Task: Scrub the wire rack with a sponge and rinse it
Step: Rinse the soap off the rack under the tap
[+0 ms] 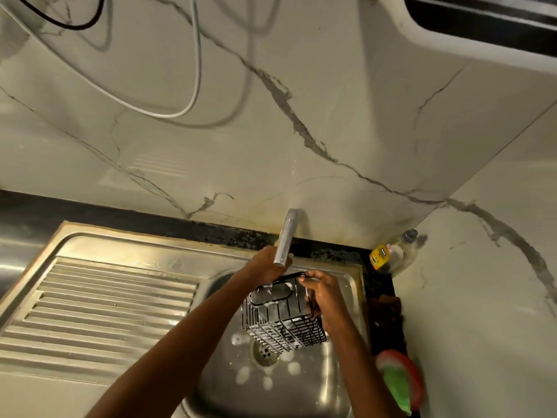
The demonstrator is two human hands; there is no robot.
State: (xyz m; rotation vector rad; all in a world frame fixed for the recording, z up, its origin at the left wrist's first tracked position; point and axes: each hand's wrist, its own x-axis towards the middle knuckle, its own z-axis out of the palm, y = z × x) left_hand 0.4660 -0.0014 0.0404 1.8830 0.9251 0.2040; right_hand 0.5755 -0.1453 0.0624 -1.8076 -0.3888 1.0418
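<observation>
A black wire rack [283, 318], shaped like a small basket and streaked with white foam, hangs over the steel sink basin [331, 372]. My right hand [324, 292] grips its upper right rim. My left hand [265, 265] is at the rack's far top edge, just under the tap spout [285, 239]; whether it grips the rim or the tap is partly hidden. A green sponge [398, 387] lies on a red dish at the sink's right edge, away from both hands. No water stream is visible.
Foam blobs dot the basin around the drain [265, 352]. A ribbed steel drainboard [105, 309] spreads to the left. A dish soap bottle [391, 251] stands in the back right corner by the marble wall. Cables hang on the wall above.
</observation>
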